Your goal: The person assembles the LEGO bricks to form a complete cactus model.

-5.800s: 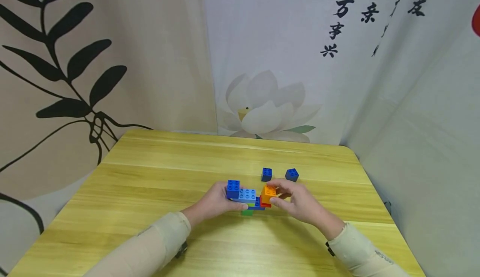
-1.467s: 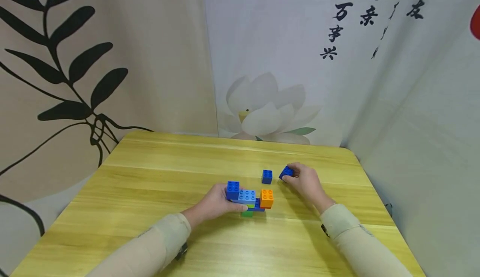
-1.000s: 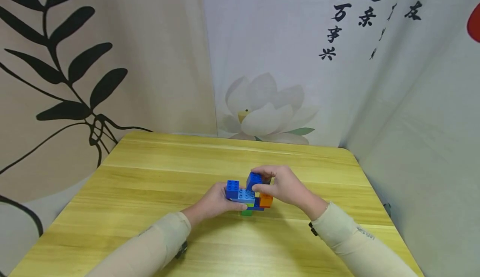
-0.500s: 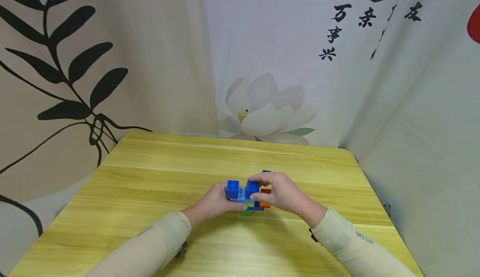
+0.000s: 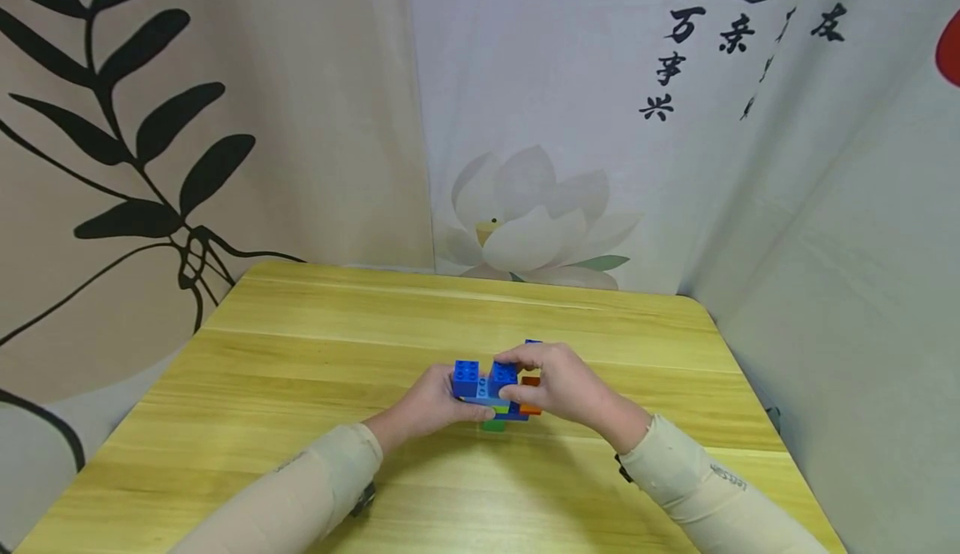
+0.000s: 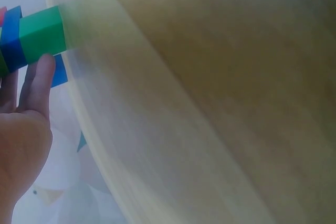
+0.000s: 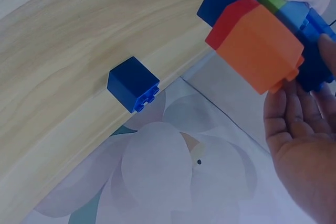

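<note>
My left hand grips a built-up stack of toy bricks from its left side. In the stack are a light blue brick, a blue brick on its left end, an orange brick over a red one, and a green brick lowest. With thumb and fingers, my right hand pinches a second blue brick at the right end of the light blue one. Its lower side sits right at the studs. The right fingers partly cover the orange brick in the head view.
One loose blue brick stands on the wooden table behind the right hand, mostly hidden in the head view. Beyond the table's far edge hangs a printed curtain.
My right hand left the orange brick, picked up the far-right blue brick from the table and brought it left and down onto the light blue brick. My left hand keeps its grip.
</note>
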Demonstrator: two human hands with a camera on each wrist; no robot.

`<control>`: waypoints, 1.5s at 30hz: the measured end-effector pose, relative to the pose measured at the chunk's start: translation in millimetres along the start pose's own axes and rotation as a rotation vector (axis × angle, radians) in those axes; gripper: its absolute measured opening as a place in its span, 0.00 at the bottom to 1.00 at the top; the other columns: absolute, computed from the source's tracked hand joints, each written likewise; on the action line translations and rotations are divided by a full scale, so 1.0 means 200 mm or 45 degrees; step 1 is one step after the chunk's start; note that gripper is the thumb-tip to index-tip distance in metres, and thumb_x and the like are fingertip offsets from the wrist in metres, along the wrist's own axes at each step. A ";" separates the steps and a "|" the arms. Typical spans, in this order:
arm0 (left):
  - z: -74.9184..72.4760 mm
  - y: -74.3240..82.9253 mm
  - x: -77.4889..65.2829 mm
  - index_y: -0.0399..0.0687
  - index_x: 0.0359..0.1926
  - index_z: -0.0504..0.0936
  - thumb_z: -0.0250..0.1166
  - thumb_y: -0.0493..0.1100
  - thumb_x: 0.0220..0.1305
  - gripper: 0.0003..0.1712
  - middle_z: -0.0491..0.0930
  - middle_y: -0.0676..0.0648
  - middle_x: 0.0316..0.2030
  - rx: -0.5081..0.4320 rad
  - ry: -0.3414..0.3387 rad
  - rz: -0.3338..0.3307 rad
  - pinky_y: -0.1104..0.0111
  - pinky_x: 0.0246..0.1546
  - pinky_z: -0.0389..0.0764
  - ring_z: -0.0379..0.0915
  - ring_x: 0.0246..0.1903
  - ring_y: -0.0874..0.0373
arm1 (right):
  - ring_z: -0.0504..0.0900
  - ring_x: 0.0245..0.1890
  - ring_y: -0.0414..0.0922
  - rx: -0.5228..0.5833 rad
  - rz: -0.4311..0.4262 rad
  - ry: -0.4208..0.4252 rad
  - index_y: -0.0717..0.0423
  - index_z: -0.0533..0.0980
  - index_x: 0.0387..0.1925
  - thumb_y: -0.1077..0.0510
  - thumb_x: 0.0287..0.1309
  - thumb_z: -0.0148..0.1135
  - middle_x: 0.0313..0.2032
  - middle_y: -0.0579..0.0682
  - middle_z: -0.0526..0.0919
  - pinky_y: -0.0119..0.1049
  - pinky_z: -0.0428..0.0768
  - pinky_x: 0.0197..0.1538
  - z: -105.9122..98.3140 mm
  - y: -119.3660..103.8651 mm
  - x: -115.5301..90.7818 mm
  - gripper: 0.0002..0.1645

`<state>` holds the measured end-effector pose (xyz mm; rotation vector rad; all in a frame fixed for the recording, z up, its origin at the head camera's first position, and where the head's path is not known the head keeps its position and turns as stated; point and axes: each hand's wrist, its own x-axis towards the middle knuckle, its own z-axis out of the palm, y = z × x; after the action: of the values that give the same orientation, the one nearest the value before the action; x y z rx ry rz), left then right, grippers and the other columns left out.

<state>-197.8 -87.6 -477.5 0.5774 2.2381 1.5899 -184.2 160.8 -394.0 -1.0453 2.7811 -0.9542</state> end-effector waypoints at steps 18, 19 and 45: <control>0.01 0.00 0.00 0.51 0.58 0.87 0.82 0.49 0.61 0.25 0.92 0.48 0.51 0.044 0.022 0.017 0.58 0.57 0.90 0.90 0.51 0.53 | 0.89 0.41 0.40 -0.116 -0.104 -0.016 0.58 0.85 0.59 0.55 0.63 0.78 0.51 0.52 0.92 0.26 0.88 0.42 0.01 -0.01 0.02 0.24; 0.00 0.00 0.00 0.51 0.58 0.87 0.82 0.49 0.61 0.26 0.92 0.48 0.51 0.045 0.022 0.016 0.58 0.57 0.90 0.90 0.52 0.53 | 0.89 0.41 0.40 -0.099 -0.086 -0.021 0.58 0.85 0.59 0.55 0.64 0.78 0.51 0.53 0.92 0.24 0.87 0.41 0.01 -0.01 0.02 0.24; 0.01 -0.01 0.01 0.52 0.57 0.88 0.82 0.49 0.60 0.25 0.92 0.49 0.50 0.003 0.022 0.024 0.59 0.57 0.89 0.90 0.51 0.54 | 0.89 0.53 0.47 0.103 0.068 0.008 0.51 0.75 0.73 0.43 0.71 0.70 0.62 0.52 0.87 0.41 0.90 0.51 -0.06 0.04 0.02 0.35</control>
<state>-199.0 -85.6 -480.4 0.5895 2.2539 1.6074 -195.3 169.7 -388.3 -0.9543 2.7343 -1.0557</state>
